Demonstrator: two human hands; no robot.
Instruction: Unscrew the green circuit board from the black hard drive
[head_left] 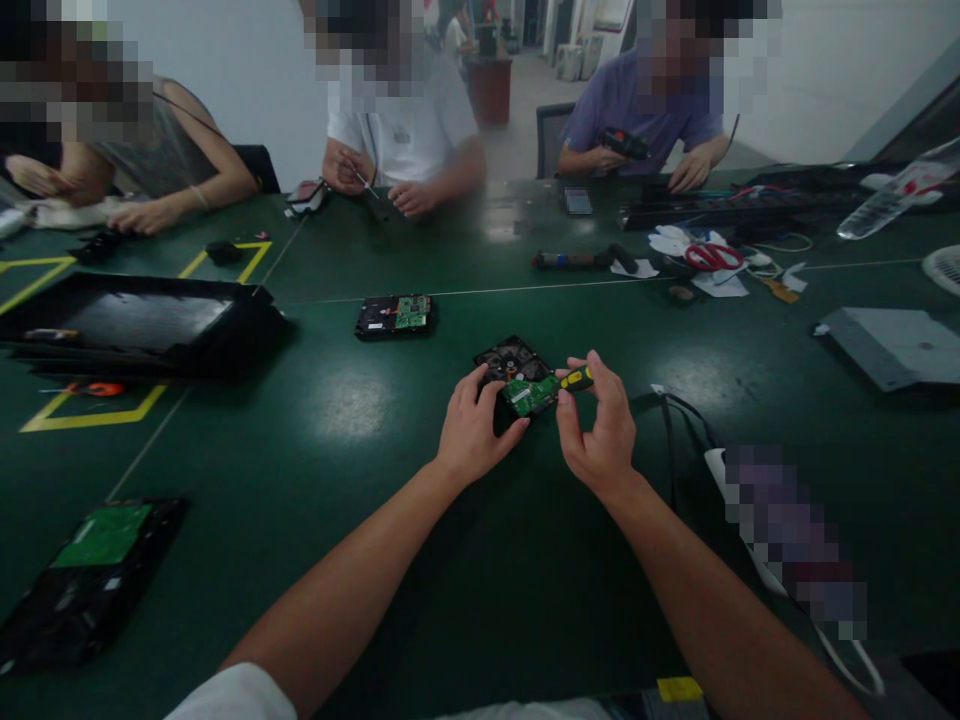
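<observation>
A hard drive [510, 352] with a green circuit board [529, 396] on its near side lies on the green table in front of me. My left hand [474, 425] grips the drive's left and near edges, with the thumb along the near side. In my right hand [600, 425] is a yellow and black screwdriver [576, 379], held between thumb and fingers. It slants down to the left, its end over the right part of the circuit board. The tip is too small to make out.
Another hard drive [394, 316] lies beyond, and one more [94, 580] at near left. Black trays [142, 320] stand at left. A power strip [750, 520] with a cable lies at right, near a grey metal box [892, 345]. Co-workers sit across the table [420, 420].
</observation>
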